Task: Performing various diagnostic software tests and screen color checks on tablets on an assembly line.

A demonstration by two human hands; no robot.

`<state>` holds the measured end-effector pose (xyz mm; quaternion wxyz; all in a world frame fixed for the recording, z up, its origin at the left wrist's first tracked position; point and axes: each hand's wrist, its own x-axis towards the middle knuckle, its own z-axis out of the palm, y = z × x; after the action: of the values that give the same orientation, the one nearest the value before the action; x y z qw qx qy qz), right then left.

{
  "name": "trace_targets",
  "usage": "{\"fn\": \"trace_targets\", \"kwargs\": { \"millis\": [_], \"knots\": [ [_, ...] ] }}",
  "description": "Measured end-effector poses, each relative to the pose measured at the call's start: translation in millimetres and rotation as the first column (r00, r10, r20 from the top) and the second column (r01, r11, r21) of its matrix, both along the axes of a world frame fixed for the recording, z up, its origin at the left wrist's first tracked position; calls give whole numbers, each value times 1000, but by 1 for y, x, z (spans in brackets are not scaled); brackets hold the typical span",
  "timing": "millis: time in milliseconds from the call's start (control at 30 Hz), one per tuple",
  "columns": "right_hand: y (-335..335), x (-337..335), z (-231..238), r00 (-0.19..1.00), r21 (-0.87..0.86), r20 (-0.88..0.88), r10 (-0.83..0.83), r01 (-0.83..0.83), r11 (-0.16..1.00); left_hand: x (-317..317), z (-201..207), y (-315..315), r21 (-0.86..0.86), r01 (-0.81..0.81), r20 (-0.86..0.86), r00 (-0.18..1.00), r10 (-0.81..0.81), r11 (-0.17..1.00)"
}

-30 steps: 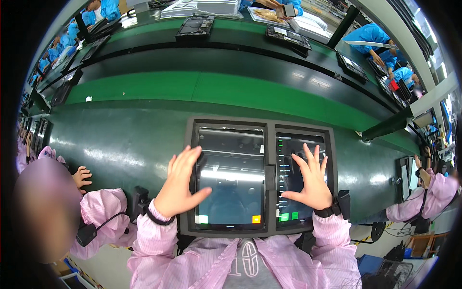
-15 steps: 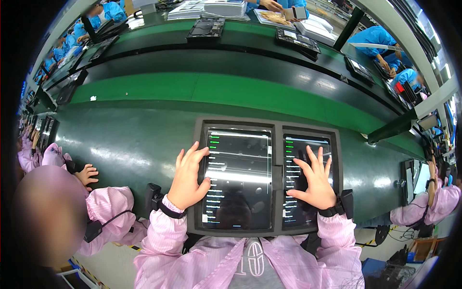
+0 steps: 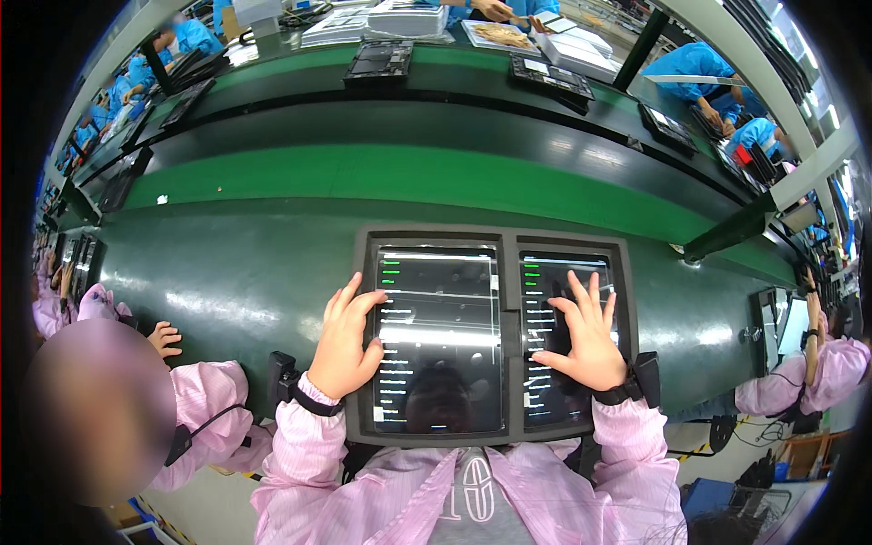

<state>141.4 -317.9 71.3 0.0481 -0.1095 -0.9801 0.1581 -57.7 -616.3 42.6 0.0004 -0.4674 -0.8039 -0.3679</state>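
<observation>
Two dark tablets lie side by side in a grey foam tray in front of me, screens lit with lists of small lines, some of them green. My left hand (image 3: 343, 343) rests at the left edge of the left tablet (image 3: 445, 331), fingers stretched out, the index fingertip and thumb at the screen's border. Over the right tablet (image 3: 549, 400) my right hand (image 3: 589, 343) is spread, its thumb and index finger near the list on the screen. Neither hand holds anything. The tray (image 3: 510, 286) has a raised rim around both tablets.
A green strip (image 3: 300, 171) and a dark belt (image 3: 381, 127) run beyond my bench. Opened devices (image 3: 379, 62) lie farther back. At my left a person in pink has a hand (image 3: 164, 339) on the bench. A metal post (image 3: 736, 232) stands at right.
The whole view has shifted slightly, so tray and hands appear a little farther left. My left hand sits slightly lower along the tablet's edge. Both hands keep their spread shape.
</observation>
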Motion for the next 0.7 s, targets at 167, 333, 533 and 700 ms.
{"fn": "trace_targets", "kwargs": {
  "millis": [167, 333, 533, 700],
  "knots": [
    [2, 0, -1, 1000, 2, -2, 8, -8, 1000, 0, 1, 2, -20, -7, -20, 1000, 7, 1000],
    [2, 1, 0, 1000, 19, 22, 8, -8, 1000, 0, 3, 2, -81, -20, -46, 999, 16, 997],
    [2, 2, 2, 999, 40, 42, 3, -5, 999, 1, 3, 2, 21, -51, 46, 998, 51, 998],
    [5, 5, 2, 1000, 11, 6, -11, 11, 1000, 1, 2, 0, 24, -68, 58, 996, 67, 997]
  ]
}}
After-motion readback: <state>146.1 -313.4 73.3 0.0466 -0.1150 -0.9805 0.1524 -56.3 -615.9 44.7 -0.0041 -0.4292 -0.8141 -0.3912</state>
